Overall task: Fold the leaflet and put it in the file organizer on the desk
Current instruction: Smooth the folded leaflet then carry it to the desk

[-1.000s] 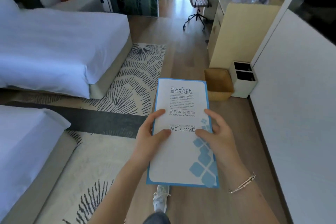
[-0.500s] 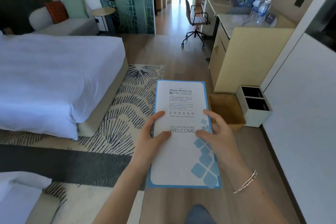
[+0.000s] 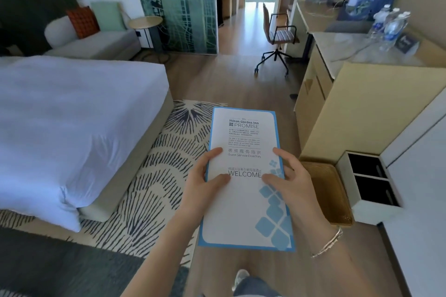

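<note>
Here, the largest thing in view is the white bed (image 3: 72, 128) filling the left side, its corner hanging over a patterned rug (image 3: 154, 176) of dark strokes on cream, which lies on the wooden floor (image 3: 229, 84). Along the right runs a pale yellow cabinet (image 3: 362, 113) with a marble-look top, and beyond it the desk (image 3: 313, 17) against the far wall, where a blue upright holder (image 3: 369, 0) with white paper in it stands; whether that is the file organizer cannot be told from here. A grey sofa (image 3: 96, 41) with an orange and a green cushion sits behind the bed, beside a frosted glass partition (image 3: 183, 5). A wheeled office chair (image 3: 277, 38) stands in the aisle in front of the desk. Several water bottles (image 3: 388, 24) are grouped on the cabinet top. On the floor by the cabinet's base a white two-slot bin (image 3: 369, 183) stands just beside a woven basket (image 3: 330, 193). The leaflet (image 3: 243, 200), white with a blue border and printed "WELCOME", is held flat and unfolded in the air in front of the person, over the floor, well apart from the desk. The left hand (image 3: 205, 185) grips its left edge, thumb on the front face and fingers behind. The right hand (image 3: 289, 181) grips the right edge the same way, thumb pressed near the printed word, with a thin bracelet (image 3: 328, 242) on that wrist.
</note>
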Motion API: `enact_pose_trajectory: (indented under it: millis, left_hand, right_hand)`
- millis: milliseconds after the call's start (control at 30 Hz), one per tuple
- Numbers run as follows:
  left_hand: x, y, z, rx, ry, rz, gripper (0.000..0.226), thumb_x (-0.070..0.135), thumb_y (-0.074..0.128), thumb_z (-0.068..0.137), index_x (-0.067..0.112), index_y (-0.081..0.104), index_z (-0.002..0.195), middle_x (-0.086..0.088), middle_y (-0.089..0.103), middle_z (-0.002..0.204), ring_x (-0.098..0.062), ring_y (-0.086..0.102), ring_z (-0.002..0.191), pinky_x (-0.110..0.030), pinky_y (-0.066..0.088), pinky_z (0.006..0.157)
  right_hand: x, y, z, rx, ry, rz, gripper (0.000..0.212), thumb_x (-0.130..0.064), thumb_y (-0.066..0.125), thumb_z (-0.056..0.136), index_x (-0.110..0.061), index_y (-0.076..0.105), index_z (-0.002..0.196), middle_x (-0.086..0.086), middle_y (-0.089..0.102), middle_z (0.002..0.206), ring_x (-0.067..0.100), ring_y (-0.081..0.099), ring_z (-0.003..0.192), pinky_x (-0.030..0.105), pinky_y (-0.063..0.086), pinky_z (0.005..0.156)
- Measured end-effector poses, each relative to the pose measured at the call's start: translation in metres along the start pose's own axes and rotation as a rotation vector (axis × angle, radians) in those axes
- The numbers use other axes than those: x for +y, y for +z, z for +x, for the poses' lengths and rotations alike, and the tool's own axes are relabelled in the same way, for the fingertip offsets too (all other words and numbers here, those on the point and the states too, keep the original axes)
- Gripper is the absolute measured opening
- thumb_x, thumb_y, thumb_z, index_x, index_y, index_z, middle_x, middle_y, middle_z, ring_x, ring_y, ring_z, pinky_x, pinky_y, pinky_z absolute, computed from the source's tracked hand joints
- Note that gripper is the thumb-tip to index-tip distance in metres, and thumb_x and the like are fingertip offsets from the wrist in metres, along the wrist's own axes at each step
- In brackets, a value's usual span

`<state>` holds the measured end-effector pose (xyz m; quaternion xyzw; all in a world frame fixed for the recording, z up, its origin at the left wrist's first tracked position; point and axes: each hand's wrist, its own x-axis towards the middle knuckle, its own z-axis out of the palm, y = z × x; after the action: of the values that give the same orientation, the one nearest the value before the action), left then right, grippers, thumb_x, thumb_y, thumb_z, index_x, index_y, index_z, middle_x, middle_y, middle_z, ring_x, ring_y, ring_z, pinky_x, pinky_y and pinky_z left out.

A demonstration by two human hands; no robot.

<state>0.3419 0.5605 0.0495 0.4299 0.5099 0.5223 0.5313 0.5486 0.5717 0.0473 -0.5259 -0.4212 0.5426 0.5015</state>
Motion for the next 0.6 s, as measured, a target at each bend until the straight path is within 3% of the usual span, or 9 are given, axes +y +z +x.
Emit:
enact_pose_trajectory:
  millis: [133, 433, 600]
  left_hand:
    - [0.017, 0.022, 0.093, 0.003, 0.002, 0.015, 0.051, 0.01, 0.07, 0.074, 0.042, 0.066, 0.114, 0.015, 0.072, 0.108, -0.013, 0.072, 0.095, -0.025, 0.058, 0.069]
    - [0.008, 0.037, 0.288, 0.021, -0.046, 0.026, 0.051, 0.008, 0.07, 0.077, 0.039, 0.065, 0.117, 0.002, 0.07, 0.117, -0.02, 0.072, 0.096, -0.034, 0.06, 0.071]
    - [0.011, 0.036, 0.434, 0.002, -0.046, 0.0, 0.051, -0.002, 0.068, 0.085, 0.036, 0.064, 0.119, 0.005, 0.072, 0.112, -0.018, 0.073, 0.092, -0.033, 0.06, 0.069]
  right_hand:
    - [-0.027, -0.007, 0.092, -0.009, 0.003, 0.015, 0.06, 0.005, 0.074, 0.081, -0.03, 0.058, 0.126, -0.005, 0.079, 0.101, 0.02, 0.076, 0.091, 0.041, 0.062, 0.076]
    - [-0.028, 0.003, 0.29, -0.006, 0.041, -0.002, 0.058, 0.002, 0.075, 0.082, -0.031, 0.057, 0.127, -0.002, 0.078, 0.104, 0.022, 0.076, 0.089, 0.043, 0.062, 0.076]
    - [-0.037, 0.023, 0.432, 0.001, 0.021, -0.013, 0.057, -0.001, 0.076, 0.082, -0.033, 0.056, 0.125, -0.007, 0.079, 0.099, 0.017, 0.077, 0.084, 0.029, 0.061, 0.064]
